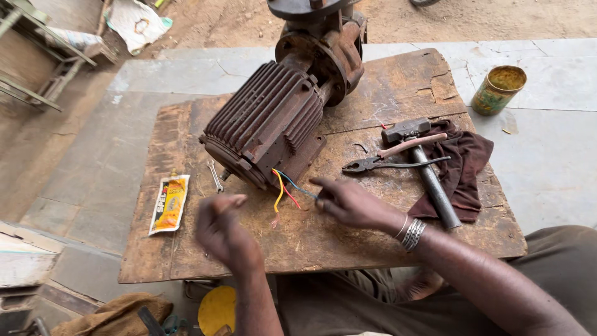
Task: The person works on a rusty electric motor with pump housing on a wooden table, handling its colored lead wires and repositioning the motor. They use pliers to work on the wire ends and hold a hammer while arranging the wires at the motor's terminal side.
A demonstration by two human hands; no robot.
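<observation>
A flat yellow sachet (169, 203) with a red label band is lying on the wooden board (348, 242), to the left of the rusty electric motor (267, 121) and well apart from it. A squat round tin (498, 89), green-sided with a yellowish inside, is standing on the stone slab far to the right of the motor, off the board.

The motor is sitting near the middle of the board, dark brown, ribbed along its body, with a rusted flanged housing at its far end. Yellow, red and blue wires (285, 188) are trailing from its near end onto the board.

The right hand (351, 203) is hovering just in front of the motor, forefinger stretched toward the blue wire, fingers loosely spread and gripping nothing. The left hand (222, 228) is blurring below the motor's near-left corner, fingers curled; whether it is pinching anything I cannot tell.

A small spanner (214, 175) is lying just left of the motor. Right of the motor, pliers (373, 163) and a hammer (423, 168) are resting on a dark cloth (463, 171).
</observation>
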